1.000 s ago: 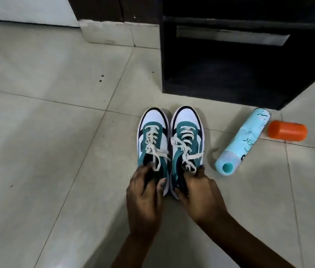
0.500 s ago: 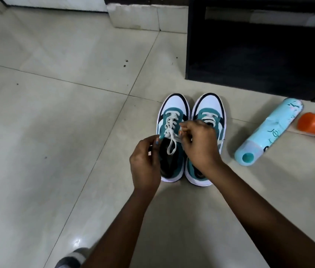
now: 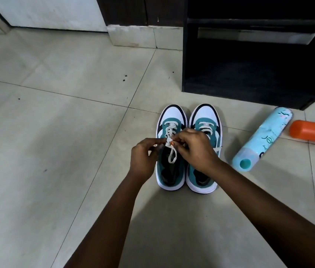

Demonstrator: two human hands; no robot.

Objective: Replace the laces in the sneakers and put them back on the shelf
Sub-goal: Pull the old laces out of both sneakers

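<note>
Two hands meet over the left sneaker (image 3: 171,151), higher above its tongue than half a second ago. Left hand (image 3: 143,159) pinches the white lace (image 3: 172,154) on one side; right hand (image 3: 196,149) pinches it at the knot, a loop dangling below. Right sneaker (image 3: 203,151) stands touching its mate, its laces mostly hidden by that hand. Both sit on the pale tiled floor (image 3: 56,132), before the dark shelf (image 3: 249,74). Beside them lie a light blue bottle (image 3: 263,140) and an orange cap (image 3: 311,130).
</note>
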